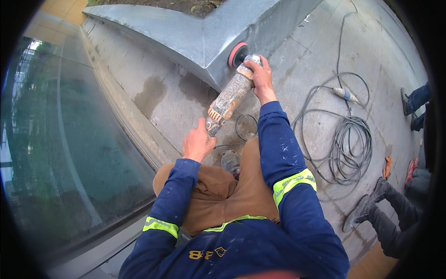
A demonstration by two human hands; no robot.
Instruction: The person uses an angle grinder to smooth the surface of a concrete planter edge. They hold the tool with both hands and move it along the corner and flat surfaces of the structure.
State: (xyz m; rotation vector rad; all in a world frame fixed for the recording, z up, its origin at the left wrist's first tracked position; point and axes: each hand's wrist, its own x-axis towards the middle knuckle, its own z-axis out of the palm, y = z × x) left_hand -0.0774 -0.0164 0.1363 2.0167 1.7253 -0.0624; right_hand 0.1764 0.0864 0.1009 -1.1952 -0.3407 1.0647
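Observation:
A worn, dust-streaked angle polisher (227,95) runs diagonally between my two hands. My right hand (261,79) is closed around its head end, just beside a red-rimmed round pad (237,54) that sits against the side of a smooth grey planter wall (179,30), near its corner. My left hand (197,142) grips the rear end of the tool, lower and to the left, above my bent knees in brown trousers (251,181).
A glass panel with a sill (69,139) borders the left. Coiled grey cable (350,149) with a connector (344,94) lies on the paving at right. Other people's legs and shoes (357,214) line the right edge, near orange gloves (387,166). Soil (190,6) shows atop the planter.

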